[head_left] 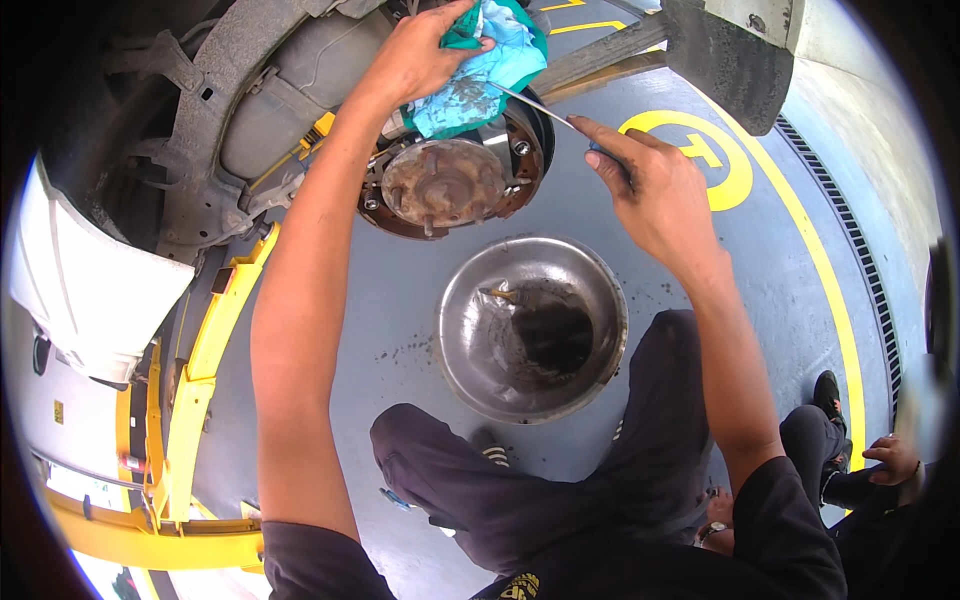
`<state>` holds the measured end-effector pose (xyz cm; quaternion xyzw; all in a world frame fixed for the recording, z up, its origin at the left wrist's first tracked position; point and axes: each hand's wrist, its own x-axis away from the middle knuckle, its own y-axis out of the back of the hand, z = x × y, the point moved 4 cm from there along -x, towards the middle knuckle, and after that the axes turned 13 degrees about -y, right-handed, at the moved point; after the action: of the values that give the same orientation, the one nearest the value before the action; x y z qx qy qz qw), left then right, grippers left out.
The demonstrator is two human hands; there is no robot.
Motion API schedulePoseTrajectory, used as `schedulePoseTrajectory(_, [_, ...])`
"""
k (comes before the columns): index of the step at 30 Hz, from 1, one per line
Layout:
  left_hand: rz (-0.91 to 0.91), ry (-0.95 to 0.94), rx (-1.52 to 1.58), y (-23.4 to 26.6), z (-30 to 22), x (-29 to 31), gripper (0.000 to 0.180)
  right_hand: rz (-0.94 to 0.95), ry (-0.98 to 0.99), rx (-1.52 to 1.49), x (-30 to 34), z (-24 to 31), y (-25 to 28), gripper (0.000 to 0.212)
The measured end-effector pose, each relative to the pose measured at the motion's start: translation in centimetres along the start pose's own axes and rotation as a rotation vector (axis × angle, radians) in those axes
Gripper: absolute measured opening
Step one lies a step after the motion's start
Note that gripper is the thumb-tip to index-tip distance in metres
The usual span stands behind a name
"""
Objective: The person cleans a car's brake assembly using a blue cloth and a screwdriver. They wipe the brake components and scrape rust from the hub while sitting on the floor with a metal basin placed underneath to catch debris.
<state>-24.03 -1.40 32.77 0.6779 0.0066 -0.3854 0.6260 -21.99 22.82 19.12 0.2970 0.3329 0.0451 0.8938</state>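
Observation:
My left hand [428,55] grips a light blue and green cloth [505,55], stained dark at its lower part, above a drum brake assembly. My right hand [655,190] is closed around a screwdriver [545,108], its bluish handle mostly hidden in the fingers. The thin metal shaft slants up to the left, with its end at the cloth; whether the tip is pressed into it I cannot tell. Just below the cloth sits a rusty wheel hub [445,185] with studs, and the curved brake shoes [522,205] lie around it.
On the blue-grey floor between my knees and the hub, a steel bowl [455,375] holds dark liquid and a small brush [505,295]. Yellow lift arms [205,375] stand at left. Vehicle bodywork [215,80] hangs overhead. Another person's hand [893,458] shows at lower right.

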Motion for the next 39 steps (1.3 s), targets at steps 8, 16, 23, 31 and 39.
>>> schedulePoseTrajectory(8, [0.336,-0.141,-0.171,0.2,-4.3,-2.7,0.044,-0.044,0.036,0.118,-2.7,-1.5,-4.0,0.04])
schedulePoseTrajectory(16, [0.597,-0.293,-0.484,-7.7,-3.7,-4.2,0.024,0.075,-0.297,-0.149,2.5,-6.3,-8.2,0.04])
schedulePoseTrajectory(23, [0.953,-0.522,-0.604,-21.1,-8.0,1.5,0.017,0.293,-0.688,-0.467,11.3,-6.2,-16.7,0.04])
schedulePoseTrajectory(31, [0.137,-0.206,-0.14,-9.5,-8.2,-1.7,0.045,0.057,-0.779,-0.798,21.5,-7.3,-7.1,0.039])
schedulePoseTrajectory(39, [0.454,-0.085,-0.271,-3.0,-2.8,-4.6,0.042,0.014,-0.348,-0.498,8.8,-4.4,-3.3,0.041])
